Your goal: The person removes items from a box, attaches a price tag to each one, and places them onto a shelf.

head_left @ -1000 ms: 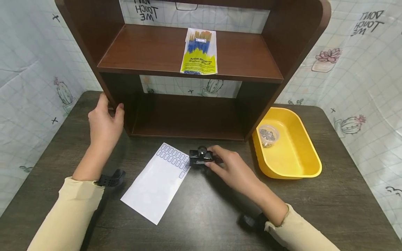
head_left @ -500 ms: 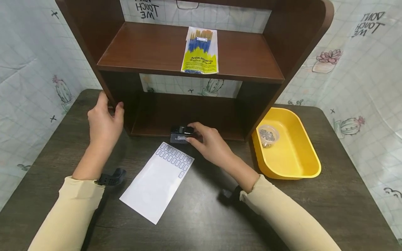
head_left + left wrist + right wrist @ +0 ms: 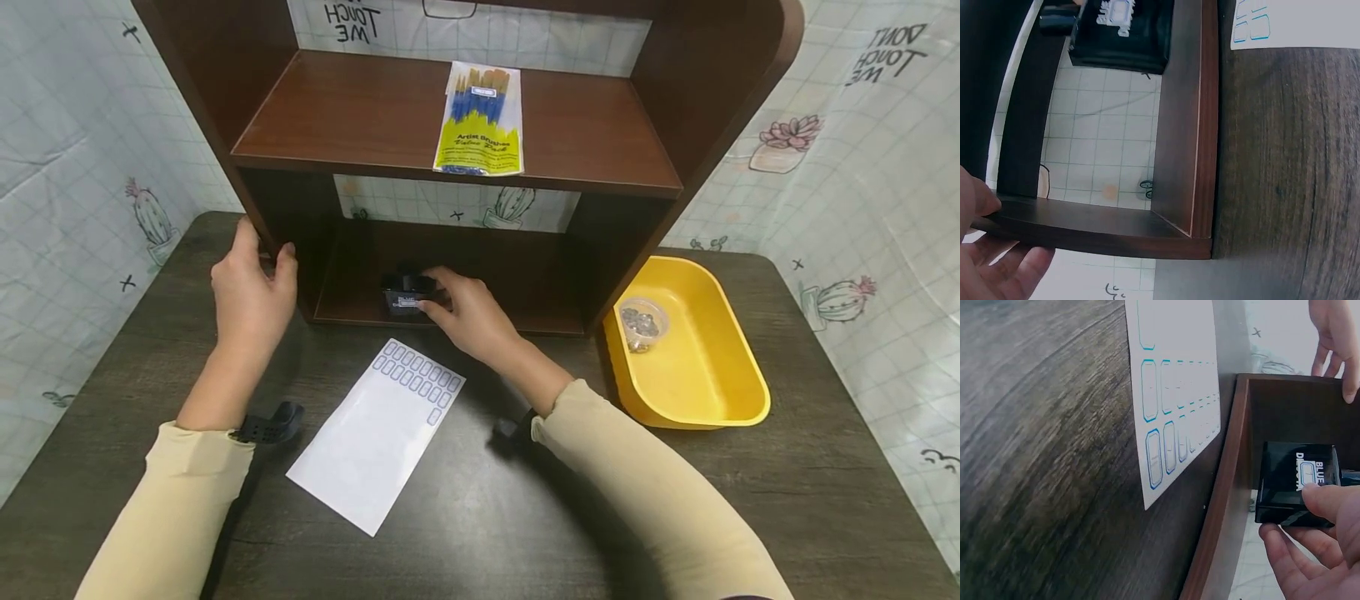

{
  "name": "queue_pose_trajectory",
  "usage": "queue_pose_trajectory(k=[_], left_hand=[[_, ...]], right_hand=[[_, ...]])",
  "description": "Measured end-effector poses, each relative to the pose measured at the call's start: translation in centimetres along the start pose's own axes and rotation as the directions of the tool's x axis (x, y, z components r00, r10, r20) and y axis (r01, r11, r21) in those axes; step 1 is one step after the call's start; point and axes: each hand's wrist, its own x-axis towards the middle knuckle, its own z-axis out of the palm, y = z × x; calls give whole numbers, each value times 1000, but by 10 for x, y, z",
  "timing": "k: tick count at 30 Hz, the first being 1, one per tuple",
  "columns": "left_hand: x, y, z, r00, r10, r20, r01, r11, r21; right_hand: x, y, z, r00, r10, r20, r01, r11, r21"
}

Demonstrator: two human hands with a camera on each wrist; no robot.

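Note:
A square black perfume bottle with a round cap and white lettering is held in my right hand, just inside the lower compartment of the dark brown shelf. In the right wrist view, the thumb presses a small blue-edged sticker on the bottle's front while the fingers lie under it. Whether the bottle touches the shelf floor, I cannot tell. My left hand grips the shelf's left side panel, thumb inside and fingers around the outside. The left wrist view shows its fingers around the panel edge.
On the upper shelf lies a pack of artist brushes. A white sheet of blue-outlined stickers lies on the dark table in front. To the right stands a yellow tub holding a small clear cup of shiny bits.
My right hand has carried the perfume bottle left and forward, from beside the sticker sheet into the lower compartment. The left hand keeps its place on the panel.

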Motion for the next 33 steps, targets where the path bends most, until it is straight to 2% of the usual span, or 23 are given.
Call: queue_pose_trajectory(k=[13, 27, 33], left_hand=[[0, -1, 2, 1000, -4, -12, 4, 1000, 11], [0, -1, 1, 1000, 0, -11, 0, 1000, 0], [0, -1, 2, 1000, -1, -14, 1, 1000, 0]], right_hand=[[9, -1, 15, 1000, 24, 13, -24, 1000, 3], [11, 0, 20, 1000, 21, 18, -21, 999, 34], [9, -2, 19, 999, 29, 29, -29, 999, 15]])
